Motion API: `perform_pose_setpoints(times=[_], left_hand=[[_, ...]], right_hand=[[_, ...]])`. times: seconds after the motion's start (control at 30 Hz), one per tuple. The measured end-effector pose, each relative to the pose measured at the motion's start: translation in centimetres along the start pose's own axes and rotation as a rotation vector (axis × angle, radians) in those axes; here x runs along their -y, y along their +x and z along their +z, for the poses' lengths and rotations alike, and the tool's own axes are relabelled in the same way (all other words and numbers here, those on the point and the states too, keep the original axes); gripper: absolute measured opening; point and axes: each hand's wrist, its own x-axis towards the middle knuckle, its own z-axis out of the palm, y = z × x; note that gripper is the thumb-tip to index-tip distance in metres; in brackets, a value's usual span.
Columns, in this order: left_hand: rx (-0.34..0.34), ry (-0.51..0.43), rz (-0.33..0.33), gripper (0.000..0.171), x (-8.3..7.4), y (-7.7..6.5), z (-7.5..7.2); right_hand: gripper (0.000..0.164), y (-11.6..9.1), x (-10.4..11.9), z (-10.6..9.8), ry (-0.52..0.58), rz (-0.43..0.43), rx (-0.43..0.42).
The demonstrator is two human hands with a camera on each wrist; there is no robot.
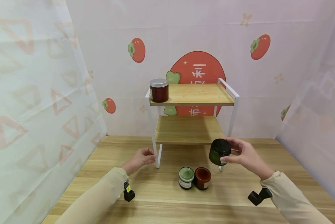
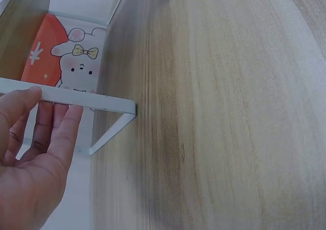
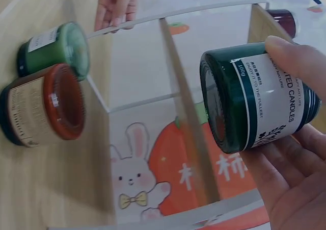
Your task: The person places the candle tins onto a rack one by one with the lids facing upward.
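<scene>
My right hand (image 1: 244, 155) grips a dark green candle jar (image 1: 220, 152) with a black lid, raised in front of the shelf's right side. Its white label (image 3: 272, 95), printed "candles", faces the right wrist camera. Thumb and fingers of my left hand (image 2: 38, 153) pinch the white front left leg (image 2: 91, 98) of the two-tier wooden shelf (image 1: 195, 95). On the table below, a light green candle jar (image 1: 186, 178) and a red-brown candle jar (image 1: 202, 178) stand side by side between my hands.
A dark red jar (image 1: 159, 91) with a silver lid stands at the top shelf's front left corner. The lower board (image 1: 188, 129) sits beneath it. White metal rails (image 1: 228, 87) edge the top. Printed cloth walls (image 1: 114, 56) enclose the wooden table (image 1: 156, 199).
</scene>
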Motion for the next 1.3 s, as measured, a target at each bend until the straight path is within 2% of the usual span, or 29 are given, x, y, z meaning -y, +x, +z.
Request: perform_pose_setpoints(times=[0.23, 0.4, 0.67, 0.8, 0.93, 1.3], left_hand=[[0.002, -0.004, 0.006, 0.013, 0.1, 0.0, 0.0], [-0.003, 0.002, 0.007, 0.01, 0.1, -0.2, 0.0], [0.005, 0.005, 0.021, 0.013, 0.0, -0.3, 0.1], [0.01, 0.005, 0.021, 0.014, -0.1, -0.3, 0.1], [0.009, 0.005, 0.016, 0.016, -0.2, -0.2, 0.0], [-0.003, -0.001, 0.007, 0.009, 0.1, 0.0, 0.1]], right_hand=[[0.062, 1.2, 2.1, -0.9, 0.047, 0.051, 0.036], [0.06, 2.1, 3.5, -1.3, 0.053, 0.043, 0.051], [0.059, 4.1, 7.5, -2.5, -0.02, 0.012, 0.002], [0.058, 5.4, 10.0, -3.0, -0.022, 0.017, -0.056], [0.06, 7.0, 12.4, -3.1, 0.031, 0.034, -0.106], [0.062, 11.7, 16.8, -2.3, 0.005, 0.024, -0.086]])
